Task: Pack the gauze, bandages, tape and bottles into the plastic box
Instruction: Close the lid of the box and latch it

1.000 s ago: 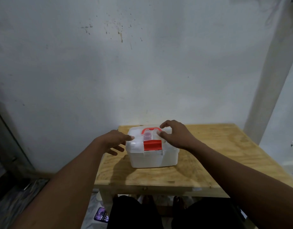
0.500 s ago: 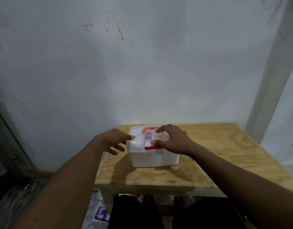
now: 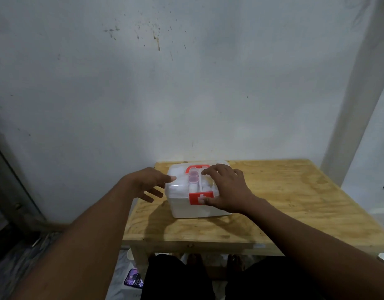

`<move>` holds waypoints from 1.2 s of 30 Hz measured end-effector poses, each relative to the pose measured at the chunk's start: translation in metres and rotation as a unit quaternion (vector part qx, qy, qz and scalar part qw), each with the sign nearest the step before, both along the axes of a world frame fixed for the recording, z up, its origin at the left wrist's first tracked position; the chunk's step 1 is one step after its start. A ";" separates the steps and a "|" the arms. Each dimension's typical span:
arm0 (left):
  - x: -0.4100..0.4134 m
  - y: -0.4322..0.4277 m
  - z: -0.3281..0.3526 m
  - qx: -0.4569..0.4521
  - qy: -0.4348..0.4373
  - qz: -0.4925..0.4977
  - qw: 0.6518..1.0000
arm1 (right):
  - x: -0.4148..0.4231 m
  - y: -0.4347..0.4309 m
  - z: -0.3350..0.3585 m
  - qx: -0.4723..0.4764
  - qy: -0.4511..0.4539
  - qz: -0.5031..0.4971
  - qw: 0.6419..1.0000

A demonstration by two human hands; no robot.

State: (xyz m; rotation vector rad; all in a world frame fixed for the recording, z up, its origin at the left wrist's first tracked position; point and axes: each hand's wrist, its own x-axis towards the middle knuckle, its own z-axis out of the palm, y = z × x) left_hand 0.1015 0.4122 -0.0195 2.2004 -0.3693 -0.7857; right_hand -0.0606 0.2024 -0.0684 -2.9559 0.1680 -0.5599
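A clear plastic box [image 3: 182,207] with a red handle [image 3: 196,168] and a red latch [image 3: 200,198] stands on the wooden table [image 3: 284,202], its lid down. Through the lid I make out pink bottle caps [image 3: 193,177] and white rolls [image 3: 176,187]. My left hand [image 3: 149,181] rests at the box's left side, its fingers spread and one fingertip touching the lid's left edge. My right hand [image 3: 226,189] lies over the right half of the lid, thumb pressing the red latch on the front, fingers reaching to the handle.
The table stands against a stained white wall. A phone [image 3: 133,281] with a lit screen lies on the floor under the table's front left corner. My legs and bare feet show beneath the table.
My right hand slid forward over the lid and its thumb pressed the red latch down onto the box front. My left hand stayed at the left side.
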 end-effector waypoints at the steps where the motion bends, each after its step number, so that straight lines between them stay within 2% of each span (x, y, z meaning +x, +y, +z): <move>1: 0.000 0.000 0.000 0.000 0.000 0.001 1.000 | 0.000 0.000 -0.001 -0.009 -0.005 -0.001 1.000; 12: 0.000 -0.003 -0.001 -0.014 0.009 0.009 1.000 | 0.004 -0.004 -0.008 -0.028 -0.040 0.011 0.999; 13: 0.000 -0.003 -0.003 -0.018 0.011 0.010 1.000 | 0.004 -0.004 -0.008 -0.002 -0.053 0.013 0.998; 15: 0.000 -0.002 -0.007 -0.029 0.021 0.018 0.999 | 0.001 -0.005 -0.008 0.109 -0.108 -0.017 0.988; 17: 0.000 0.000 -0.019 -0.061 0.048 0.042 0.996 | 0.000 -0.009 -0.010 0.257 -0.162 -0.082 0.949; 20: -0.003 -0.002 -0.037 -0.142 0.096 0.092 0.981 | -0.002 -0.018 -0.010 0.442 -0.136 -0.133 0.876; 22: -0.008 -0.010 -0.045 -0.180 0.119 0.104 0.971 | -0.003 -0.022 -0.011 0.522 -0.102 -0.138 0.836; 23: -0.013 -0.014 -0.047 -0.199 0.125 0.109 0.966 | -0.002 -0.023 -0.012 0.539 -0.094 -0.135 0.826; 30: -0.031 -0.049 -0.038 -0.227 0.082 0.134 0.961 | -0.002 -0.029 -0.007 0.514 -0.121 -0.151 0.835; 36: -0.024 -0.094 -0.026 -0.235 0.071 0.094 0.965 | -0.001 -0.067 0.015 0.465 -0.145 -0.199 0.850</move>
